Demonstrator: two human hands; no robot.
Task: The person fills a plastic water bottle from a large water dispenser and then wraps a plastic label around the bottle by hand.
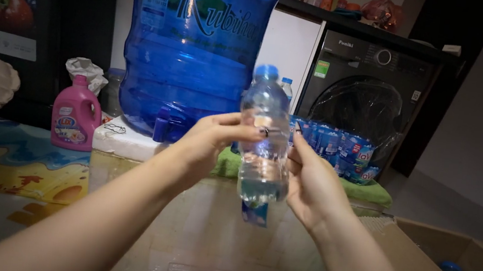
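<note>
A: Holding noted. Both hands grip one small clear water bottle [263, 144], blue cap up, raised in front of the big blue water jug [194, 47].

B: Grip detail?

A: Left hand [211, 141] closed on the bottle's left side near mid-height, fingers curled across the front. Right hand [311, 184] half-closed, palm against the right side, fingertips hidden behind the bottle. Bottle upright, slightly blurred, water in the lower part.

B: Surroundings?

A: Pink detergent bottle [76, 113] at left, well apart. Front-loading washing machine [365, 100] behind. Open cardboard box [449, 265] at lower right.
</note>
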